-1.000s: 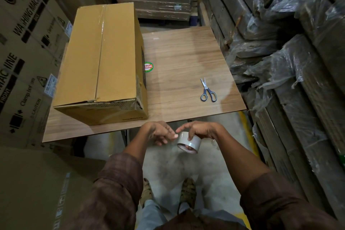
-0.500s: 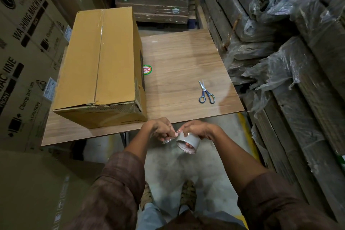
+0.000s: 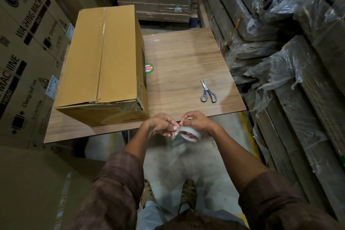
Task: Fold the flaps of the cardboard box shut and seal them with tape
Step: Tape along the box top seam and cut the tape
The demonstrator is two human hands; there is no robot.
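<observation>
I see the cardboard box (image 3: 104,63) lying on the left part of the wooden counter (image 3: 186,61), its top flaps folded down with a strip of clear tape already along the centre seam. Just off the counter's near edge, my right hand (image 3: 197,122) grips the roll of clear tape (image 3: 190,134), fingers curled over its top. My left hand (image 3: 162,125) sits just beside it, thumb and fingers pinching the loose tape end (image 3: 174,135), which hangs crinkled between the two hands. Both hands are near the box's front right corner but apart from it. A pair of blue-handled scissors (image 3: 207,91) lies closed on the right side of the counter, well apart from the box. A round green and red sticker (image 3: 149,68) sits on the counter right beside the box's right wall.
</observation>
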